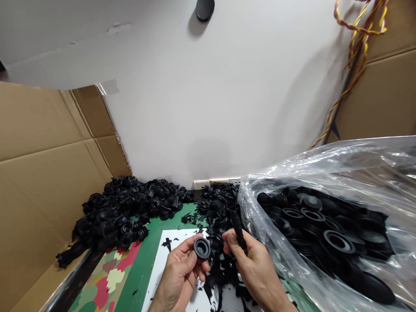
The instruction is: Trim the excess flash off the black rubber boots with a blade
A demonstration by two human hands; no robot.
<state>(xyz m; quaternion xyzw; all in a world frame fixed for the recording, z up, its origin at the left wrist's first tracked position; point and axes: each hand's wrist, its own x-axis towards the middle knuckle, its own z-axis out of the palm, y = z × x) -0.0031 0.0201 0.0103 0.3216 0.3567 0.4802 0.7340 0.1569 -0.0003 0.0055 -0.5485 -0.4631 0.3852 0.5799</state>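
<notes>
My left hand [180, 266] pinches a small round black rubber bellows [197, 253] between thumb and fingers, its stepped open end turned up toward me. Close by on the right, my right hand [256, 266] is closed round a slim black stick-like tool [238, 227], whose upper end points up and away; its exact kind cannot be made out. The tool and the bellows are apart. Beneath both hands lies a white sheet [156, 268] scattered with black rubber scraps [224, 268].
Black rubber pieces [126, 208] are heaped at left against a cardboard panel [48, 143]. On the right, a clear plastic bag [260, 216] holds several ribbed bellows [339, 242]. A power strip [201, 184] lies at the wall, and twisted wires [360, 56] hang at upper right.
</notes>
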